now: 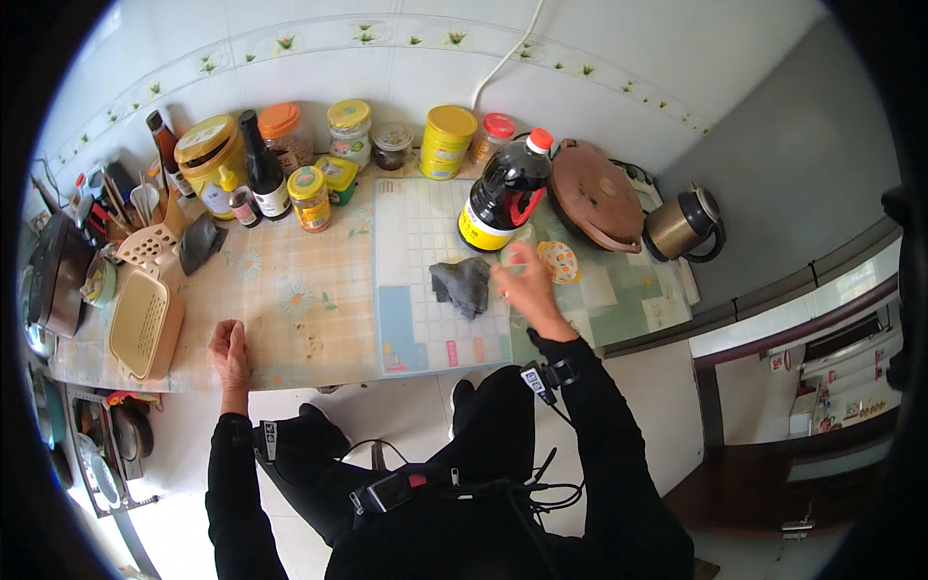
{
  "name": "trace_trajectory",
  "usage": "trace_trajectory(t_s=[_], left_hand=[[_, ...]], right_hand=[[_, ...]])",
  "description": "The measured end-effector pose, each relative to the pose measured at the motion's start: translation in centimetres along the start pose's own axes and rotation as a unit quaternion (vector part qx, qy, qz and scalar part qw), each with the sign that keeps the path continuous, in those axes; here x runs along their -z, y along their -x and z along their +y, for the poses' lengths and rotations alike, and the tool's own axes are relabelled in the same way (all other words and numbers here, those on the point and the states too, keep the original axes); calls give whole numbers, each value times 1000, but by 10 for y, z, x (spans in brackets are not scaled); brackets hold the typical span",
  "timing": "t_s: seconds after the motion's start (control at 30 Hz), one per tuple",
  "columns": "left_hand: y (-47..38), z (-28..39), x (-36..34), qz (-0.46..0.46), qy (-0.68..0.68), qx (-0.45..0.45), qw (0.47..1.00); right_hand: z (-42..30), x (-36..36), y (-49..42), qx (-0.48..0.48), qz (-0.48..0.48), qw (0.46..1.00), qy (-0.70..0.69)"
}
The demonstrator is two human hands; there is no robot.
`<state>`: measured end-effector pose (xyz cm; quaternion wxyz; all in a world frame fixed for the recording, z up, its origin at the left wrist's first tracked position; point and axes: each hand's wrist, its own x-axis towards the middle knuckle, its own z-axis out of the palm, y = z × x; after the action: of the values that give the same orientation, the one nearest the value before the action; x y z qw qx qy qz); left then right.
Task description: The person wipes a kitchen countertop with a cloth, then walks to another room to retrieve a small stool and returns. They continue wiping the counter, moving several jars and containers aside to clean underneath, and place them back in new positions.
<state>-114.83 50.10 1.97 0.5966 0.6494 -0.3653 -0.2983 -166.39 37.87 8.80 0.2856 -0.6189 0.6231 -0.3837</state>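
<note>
My right hand (529, 284) hovers with thumb and fingers apart between a crumpled dark grey cloth (462, 285) and a patterned trivet (558, 262). Nothing is in its grasp. Just beyond it stands a large bottle of dark liquid (513, 177) with a red cap, a red handle and a yellow label. My left hand (230, 353) is at the table's front edge, its fingers curled together and no object showing in them. To its left lies a beige colander basket (147, 324). The grey cloth sits on a printed grid mat (442, 225).
Along the wall stand a yellow tin (447, 143), a dark glass bottle (265, 170), an orange-lidded jar (285, 132) and other jars. A brown electric pan (597, 192) and a metal kettle (683, 223) occupy the right end. Another grey cloth (201, 244) lies beside a utensil holder (172, 217).
</note>
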Motion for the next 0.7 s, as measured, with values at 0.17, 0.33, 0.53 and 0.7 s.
trace_trajectory(t_s=[0.17,0.33,0.53,0.7], left_hand=[[-1,3,0,-15,-10,-16,1000],[1,5,-1,-12,-19,-7,1000],[-2,-1,-1,-1,-46,-29,999],[-6,-6,-1,-2,-27,-13,1000]], right_hand=[[-19,34,-42,1,109,992,-56],[-36,36,-68,-75,-68,983,-152],[-43,5,-74,-79,-40,974,-207],[-49,-11,-55,-33,-63,966,-249]])
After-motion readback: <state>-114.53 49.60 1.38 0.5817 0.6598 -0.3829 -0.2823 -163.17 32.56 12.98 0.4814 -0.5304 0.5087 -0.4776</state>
